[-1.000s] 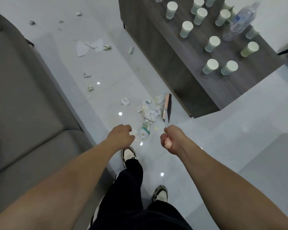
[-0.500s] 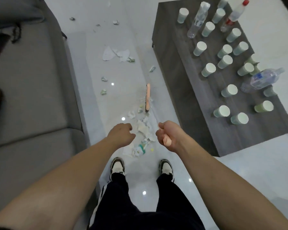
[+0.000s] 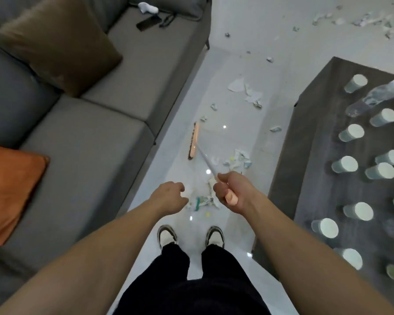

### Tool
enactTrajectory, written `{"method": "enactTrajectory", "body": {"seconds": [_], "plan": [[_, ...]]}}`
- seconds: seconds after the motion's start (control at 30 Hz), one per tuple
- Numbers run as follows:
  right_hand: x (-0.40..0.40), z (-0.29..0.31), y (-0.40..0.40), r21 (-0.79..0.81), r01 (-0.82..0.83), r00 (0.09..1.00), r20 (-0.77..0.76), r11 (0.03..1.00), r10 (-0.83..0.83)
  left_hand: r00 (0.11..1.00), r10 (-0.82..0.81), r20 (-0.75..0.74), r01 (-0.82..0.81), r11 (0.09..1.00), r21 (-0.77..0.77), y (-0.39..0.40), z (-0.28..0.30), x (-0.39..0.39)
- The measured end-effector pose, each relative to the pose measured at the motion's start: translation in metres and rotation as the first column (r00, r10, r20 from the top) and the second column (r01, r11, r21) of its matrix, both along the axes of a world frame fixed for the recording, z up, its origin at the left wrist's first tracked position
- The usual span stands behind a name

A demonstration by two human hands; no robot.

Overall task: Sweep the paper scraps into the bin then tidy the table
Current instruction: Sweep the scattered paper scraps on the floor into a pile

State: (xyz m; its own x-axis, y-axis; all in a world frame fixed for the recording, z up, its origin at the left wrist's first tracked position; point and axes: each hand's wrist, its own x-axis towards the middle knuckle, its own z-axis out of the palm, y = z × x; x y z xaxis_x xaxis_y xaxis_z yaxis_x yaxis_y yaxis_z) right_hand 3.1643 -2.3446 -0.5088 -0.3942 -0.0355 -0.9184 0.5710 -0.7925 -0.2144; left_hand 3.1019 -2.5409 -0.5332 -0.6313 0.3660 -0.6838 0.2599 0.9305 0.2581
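My right hand (image 3: 234, 192) grips the pink end of a broom handle. The broom head (image 3: 193, 140), pink with dark bristles, rests on the white floor close to the sofa base. My left hand (image 3: 170, 196) hangs beside it with loosely curled fingers and holds nothing. A small pile of paper scraps (image 3: 203, 200) lies on the floor between my hands, just ahead of my shoes. Another cluster of scraps (image 3: 238, 159) sits right of the handle. Larger torn pieces (image 3: 245, 89) lie farther up the aisle, and more scraps (image 3: 362, 20) are scattered at the far right.
A grey sofa (image 3: 89, 142) lines the left, with a brown cushion (image 3: 59, 42), an orange cushion (image 3: 11, 192) and a phone (image 3: 148, 23). A dark low table (image 3: 314, 142) on the right carries several paper cups (image 3: 345, 164) and a lying plastic bottle (image 3: 375, 96). The aisle between them is narrow.
The view has swung left, showing more sofa. The broom head has moved from near the table toward the sofa side. My right hand still grips the handle; the left stays empty.
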Motion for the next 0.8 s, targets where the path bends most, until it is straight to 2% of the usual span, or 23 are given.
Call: {"method": "enactTrajectory", "body": {"seconds": [0.1,0.23,0.3,0.5,0.7,0.8], "plan": [[0.015,-0.004,-0.018,-0.051,-0.158,0.987,0.014,0.986,0.159,0.995,0.093,-0.041,-0.093,0.996,0.014,-0.018,0.009,0.022],[0.042,-0.011,-0.044,-0.125,-0.367,0.927,0.037,0.922,0.374,0.971,0.225,-0.081,-0.224,0.974,0.022,-0.051,0.015,0.044],[0.056,-0.013,-0.056,-0.153,-0.423,0.9,0.044,0.893,0.434,0.961,0.261,-0.088,-0.261,0.965,0.021,-0.066,0.014,0.056],[0.109,-0.018,-0.075,-0.222,-0.408,0.887,0.133,0.886,0.442,0.946,0.318,-0.053,-0.316,0.948,0.048,-0.102,-0.005,0.099],[0.159,-0.014,-0.039,-0.075,-0.429,0.869,0.239,0.9,0.433,0.969,0.246,-0.012,-0.245,0.967,0.063,-0.094,-0.016,0.127],[0.166,-0.004,-0.007,0.023,-0.53,0.813,0.297,0.848,0.501,0.97,0.237,-0.05,-0.231,0.967,0.11,-0.075,-0.012,0.128]]}}
